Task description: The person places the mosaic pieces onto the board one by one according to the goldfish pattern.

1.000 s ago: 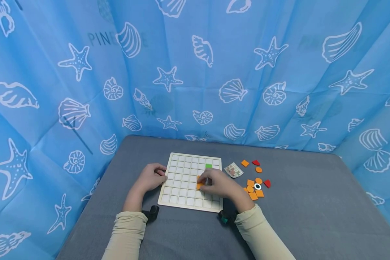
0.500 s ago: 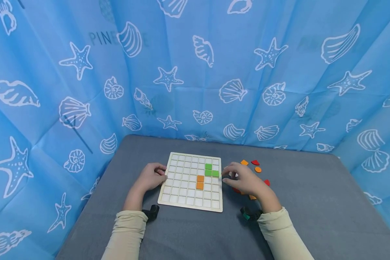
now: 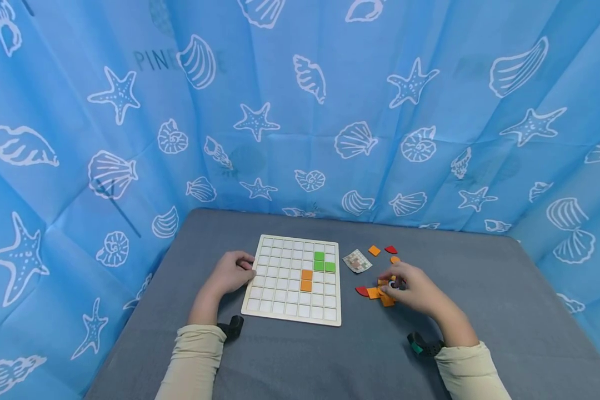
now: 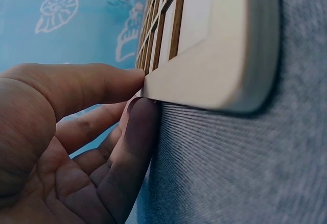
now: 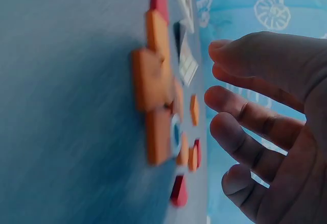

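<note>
A cream grid board [image 3: 265, 317] lies on the grey table, with green square tiles [image 3: 319, 266] and two orange square tiles [image 3: 306, 285] in its cells. At its left edge, my left hand [image 3: 230, 272] pinches the rim between thumb and fingertip; the left wrist view has the thumb [image 4: 110, 83] on the upper face and a finger at the underside. My right hand [image 3: 420, 289] is over a loose heap of orange pieces [image 3: 374, 293], its fingers slightly bent and apart. Nothing shows between those fingers in the right wrist view, where orange tiles [image 5: 148, 81] lie beside the hand.
A small pattern card [image 3: 357, 261] lies right of the board. Beyond the heap are an orange square [image 3: 374, 251], a red piece [image 3: 390, 250] and an orange disc [image 3: 395, 259]. Another red piece [image 3: 362, 291] touches the heap's left side. A blue shell-print curtain [image 3: 300, 111] hangs behind the table.
My right hand has left the orange tiles on the board and moved right to the heap, uncovering two orange and more green tiles. My left hand stays at the board's edge.
</note>
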`<state>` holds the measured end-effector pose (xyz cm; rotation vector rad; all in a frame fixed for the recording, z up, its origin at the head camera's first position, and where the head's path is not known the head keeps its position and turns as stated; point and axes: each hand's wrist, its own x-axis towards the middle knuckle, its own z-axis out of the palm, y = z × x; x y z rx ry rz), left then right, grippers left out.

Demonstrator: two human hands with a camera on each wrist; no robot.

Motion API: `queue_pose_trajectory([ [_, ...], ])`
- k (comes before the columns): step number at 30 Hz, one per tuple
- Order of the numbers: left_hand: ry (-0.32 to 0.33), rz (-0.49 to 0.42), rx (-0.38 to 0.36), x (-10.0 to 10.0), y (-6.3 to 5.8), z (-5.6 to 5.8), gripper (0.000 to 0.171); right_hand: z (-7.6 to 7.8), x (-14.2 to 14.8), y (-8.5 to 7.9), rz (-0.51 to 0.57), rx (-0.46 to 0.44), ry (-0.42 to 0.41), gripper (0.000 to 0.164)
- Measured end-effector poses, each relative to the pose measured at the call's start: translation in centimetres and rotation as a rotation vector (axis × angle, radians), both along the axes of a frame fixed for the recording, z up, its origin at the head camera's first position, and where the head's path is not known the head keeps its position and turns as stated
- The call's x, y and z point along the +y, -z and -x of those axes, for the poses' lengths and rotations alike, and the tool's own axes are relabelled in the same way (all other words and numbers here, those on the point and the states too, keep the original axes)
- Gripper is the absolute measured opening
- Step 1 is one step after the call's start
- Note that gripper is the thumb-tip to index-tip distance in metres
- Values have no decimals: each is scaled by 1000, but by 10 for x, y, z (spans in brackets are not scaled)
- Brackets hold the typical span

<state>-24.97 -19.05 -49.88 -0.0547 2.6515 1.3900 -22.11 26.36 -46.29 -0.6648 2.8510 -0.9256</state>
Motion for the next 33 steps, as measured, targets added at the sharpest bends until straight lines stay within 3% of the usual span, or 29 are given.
queue_pose_trajectory([
  [12, 0, 3, 5, -2, 4, 1, 36, -15, 23, 10, -15, -19, 44, 17],
  [24, -8, 11, 1, -1, 4, 2, 35, -15, 27, 16, -39, -84, 99, 20],
  [33, 3, -4, 2, -2, 5, 1, 35, -15, 27, 20, -42, -84, 84, 22],
])
